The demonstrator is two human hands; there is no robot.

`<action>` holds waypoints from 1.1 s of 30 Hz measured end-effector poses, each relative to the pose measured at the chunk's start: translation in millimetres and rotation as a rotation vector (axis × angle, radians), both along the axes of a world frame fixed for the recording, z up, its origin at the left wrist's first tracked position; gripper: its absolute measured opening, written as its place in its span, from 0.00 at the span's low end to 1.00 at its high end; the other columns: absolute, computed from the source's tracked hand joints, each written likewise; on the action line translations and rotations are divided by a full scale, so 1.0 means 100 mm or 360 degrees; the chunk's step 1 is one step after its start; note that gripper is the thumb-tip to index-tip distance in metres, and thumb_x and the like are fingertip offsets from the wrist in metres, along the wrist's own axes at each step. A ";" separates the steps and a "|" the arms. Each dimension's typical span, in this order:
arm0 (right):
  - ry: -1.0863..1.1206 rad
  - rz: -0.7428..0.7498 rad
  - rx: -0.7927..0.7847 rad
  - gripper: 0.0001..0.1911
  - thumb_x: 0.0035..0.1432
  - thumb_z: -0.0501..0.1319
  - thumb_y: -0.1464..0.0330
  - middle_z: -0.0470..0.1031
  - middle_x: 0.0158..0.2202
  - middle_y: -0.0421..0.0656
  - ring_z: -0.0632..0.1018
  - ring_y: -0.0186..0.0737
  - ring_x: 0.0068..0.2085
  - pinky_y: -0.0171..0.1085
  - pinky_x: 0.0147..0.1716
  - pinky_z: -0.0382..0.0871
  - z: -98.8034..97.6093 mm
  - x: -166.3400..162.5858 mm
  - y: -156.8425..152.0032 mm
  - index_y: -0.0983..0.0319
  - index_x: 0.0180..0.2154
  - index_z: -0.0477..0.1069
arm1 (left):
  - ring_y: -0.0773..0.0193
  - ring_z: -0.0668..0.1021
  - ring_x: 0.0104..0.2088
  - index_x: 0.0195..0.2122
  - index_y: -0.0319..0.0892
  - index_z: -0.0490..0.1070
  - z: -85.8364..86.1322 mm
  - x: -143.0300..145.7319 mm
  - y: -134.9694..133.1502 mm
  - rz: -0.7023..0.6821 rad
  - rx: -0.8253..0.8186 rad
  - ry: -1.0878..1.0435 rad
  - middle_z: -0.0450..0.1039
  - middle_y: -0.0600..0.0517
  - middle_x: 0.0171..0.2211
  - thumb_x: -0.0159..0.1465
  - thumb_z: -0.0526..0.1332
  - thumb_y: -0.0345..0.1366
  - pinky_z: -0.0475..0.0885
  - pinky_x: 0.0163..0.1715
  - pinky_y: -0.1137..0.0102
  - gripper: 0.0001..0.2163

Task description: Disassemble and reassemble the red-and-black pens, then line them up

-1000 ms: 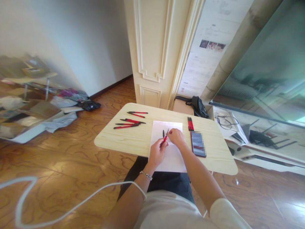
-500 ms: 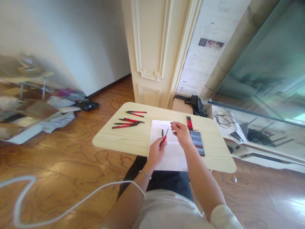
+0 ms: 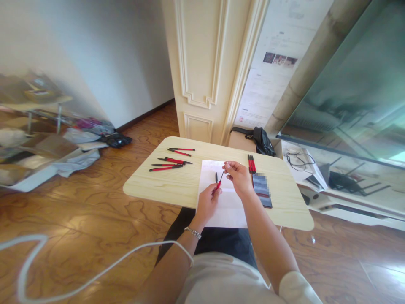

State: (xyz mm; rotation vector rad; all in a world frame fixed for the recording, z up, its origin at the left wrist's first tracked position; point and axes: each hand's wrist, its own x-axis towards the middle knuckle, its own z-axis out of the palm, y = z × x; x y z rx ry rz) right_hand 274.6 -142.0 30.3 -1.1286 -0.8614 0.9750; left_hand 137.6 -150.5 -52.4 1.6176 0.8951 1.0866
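Above the white sheet [image 3: 226,213] on our worktop [image 3: 152,183], our right hand [image 3: 239,177] has come back in to the thin dark end of the red pen [image 3: 219,184], narrowing the gap of a moment ago, so the work seems centred on that end again. Our left hand [image 3: 208,202] grips the red barrel, angling it up and away from us. Our right hand slants in from the right, fingertips bunched by the tip; whether they pinch it, we cannot tell. Just beyond the barrel, a small black cap [image 3: 216,177] lies on the sheet.
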 end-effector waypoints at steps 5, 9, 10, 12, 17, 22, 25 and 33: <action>-0.0078 -0.0009 0.0016 0.16 0.48 0.66 0.59 0.76 0.33 0.43 0.72 0.32 0.29 0.31 0.26 0.61 -0.01 0.00 0.01 0.61 0.36 0.74 | 0.60 0.79 0.37 0.46 0.43 0.70 0.00 -0.01 0.00 -0.0023 0.0008 0.0020 0.77 0.48 0.37 0.66 0.54 0.43 0.73 0.41 0.67 0.13; -0.0248 -0.0037 -0.0001 0.16 0.48 0.66 0.59 0.77 0.31 0.43 0.71 0.33 0.28 0.32 0.25 0.61 -0.03 0.01 0.02 0.62 0.36 0.74 | 0.60 0.79 0.37 0.46 0.43 0.71 0.01 -0.01 0.01 -0.0006 0.0015 0.0022 0.77 0.48 0.36 0.65 0.54 0.43 0.73 0.40 0.68 0.13; -0.0309 -0.0053 -0.0001 0.15 0.48 0.66 0.59 0.77 0.31 0.43 0.71 0.33 0.28 0.32 0.25 0.61 -0.04 0.01 0.02 0.62 0.36 0.74 | 0.60 0.79 0.37 0.46 0.43 0.71 0.00 -0.01 0.00 -0.0002 0.0019 0.0019 0.77 0.48 0.36 0.65 0.55 0.43 0.73 0.40 0.68 0.13; -0.0453 -0.0081 0.0002 0.15 0.48 0.65 0.59 0.76 0.30 0.43 0.71 0.34 0.29 0.33 0.26 0.62 -0.06 0.02 0.02 0.62 0.36 0.74 | 0.61 0.79 0.37 0.46 0.43 0.71 0.00 -0.01 0.00 0.0006 0.0021 0.0008 0.77 0.48 0.36 0.65 0.55 0.43 0.73 0.40 0.68 0.13; -0.0687 0.0006 -0.0040 0.13 0.50 0.64 0.59 0.76 0.30 0.42 0.72 0.35 0.30 0.34 0.28 0.63 -0.15 0.05 0.00 0.62 0.33 0.75 | 0.61 0.79 0.37 0.46 0.43 0.71 0.00 0.00 0.01 0.0006 0.0002 -0.0038 0.77 0.48 0.35 0.65 0.55 0.43 0.73 0.40 0.68 0.13; -0.0669 0.0303 -0.0121 0.12 0.51 0.62 0.62 0.77 0.31 0.42 0.73 0.35 0.31 0.34 0.30 0.65 -0.31 0.12 0.02 0.63 0.35 0.74 | 0.60 0.80 0.37 0.47 0.43 0.70 0.00 -0.01 0.01 -0.0008 -0.0020 -0.0064 0.77 0.48 0.36 0.65 0.56 0.43 0.73 0.40 0.68 0.14; -0.0891 0.0141 -0.0300 0.13 0.52 0.60 0.63 0.77 0.32 0.43 0.75 0.37 0.32 0.35 0.32 0.66 -0.46 0.16 0.16 0.63 0.38 0.74 | 0.59 0.80 0.38 0.46 0.42 0.70 0.00 -0.01 0.00 -0.0009 -0.0046 -0.0093 0.77 0.48 0.36 0.65 0.55 0.45 0.73 0.40 0.68 0.15; -0.1698 -0.0111 -0.0829 0.14 0.43 0.68 0.55 0.77 0.32 0.48 0.76 0.46 0.37 0.41 0.36 0.64 -0.62 -0.01 0.50 0.57 0.28 0.74 | 0.59 0.80 0.38 0.44 0.42 0.70 0.01 -0.01 0.00 0.0011 -0.0020 -0.0084 0.77 0.47 0.36 0.65 0.55 0.45 0.73 0.40 0.68 0.14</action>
